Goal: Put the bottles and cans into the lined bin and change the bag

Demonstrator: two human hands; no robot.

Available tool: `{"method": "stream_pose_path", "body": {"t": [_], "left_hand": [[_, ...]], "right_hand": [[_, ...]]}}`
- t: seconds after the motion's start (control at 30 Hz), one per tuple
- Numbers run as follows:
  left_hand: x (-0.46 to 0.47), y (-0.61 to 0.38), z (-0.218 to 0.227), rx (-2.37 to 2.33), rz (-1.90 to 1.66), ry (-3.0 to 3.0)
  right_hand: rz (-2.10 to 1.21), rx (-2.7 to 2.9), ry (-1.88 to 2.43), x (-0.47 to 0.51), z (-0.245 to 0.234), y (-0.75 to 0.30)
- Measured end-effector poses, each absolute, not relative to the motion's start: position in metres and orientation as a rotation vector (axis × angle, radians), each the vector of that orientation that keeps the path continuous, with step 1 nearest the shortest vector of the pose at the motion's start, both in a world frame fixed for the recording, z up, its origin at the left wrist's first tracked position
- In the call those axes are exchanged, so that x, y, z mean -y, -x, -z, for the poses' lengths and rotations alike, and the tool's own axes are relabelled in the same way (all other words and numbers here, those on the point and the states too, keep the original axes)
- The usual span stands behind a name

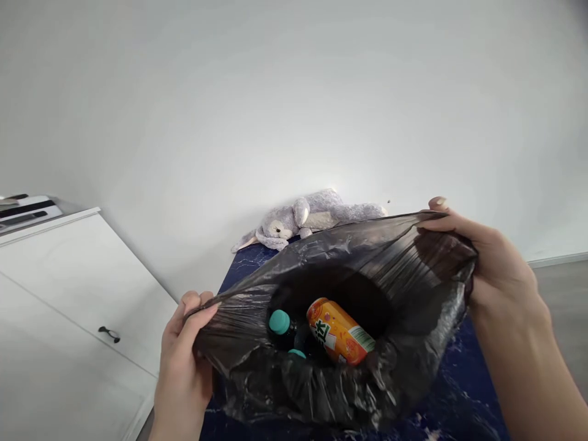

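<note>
A black plastic bag is held wide open between both hands over a dark blue marbled table. My left hand pinches the bag's near left rim. My right hand grips the far right rim with fingers curled over it. Inside the bag lie an orange drink bottle and a dark bottle with a teal cap; a second teal cap shows just below it.
A grey plush toy lies at the table's far end against the white wall. A white cabinet with a dark handle stands at the left. Grey floor shows at the right.
</note>
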State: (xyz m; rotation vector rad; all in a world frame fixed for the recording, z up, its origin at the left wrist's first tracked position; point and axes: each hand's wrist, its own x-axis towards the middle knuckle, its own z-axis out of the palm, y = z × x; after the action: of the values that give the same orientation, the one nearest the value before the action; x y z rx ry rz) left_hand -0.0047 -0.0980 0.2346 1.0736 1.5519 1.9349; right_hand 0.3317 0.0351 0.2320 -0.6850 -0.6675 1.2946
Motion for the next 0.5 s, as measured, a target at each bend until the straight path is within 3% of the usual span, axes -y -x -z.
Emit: {"method": "stream_pose_path", "body": {"t": [0.27, 0.5], "left_hand": [[0.102, 0.026, -0.225, -1.535, -1.832, -0.683], [0.116, 0.051, -0.222, -1.329, -1.638, -1.021]], "right_hand": [[-1.464, 0.583, 0.560, -0.047, -0.228, -0.343], [-1.374, 0.589, 0.572, -0.041, -0.233, -0.354]]}}
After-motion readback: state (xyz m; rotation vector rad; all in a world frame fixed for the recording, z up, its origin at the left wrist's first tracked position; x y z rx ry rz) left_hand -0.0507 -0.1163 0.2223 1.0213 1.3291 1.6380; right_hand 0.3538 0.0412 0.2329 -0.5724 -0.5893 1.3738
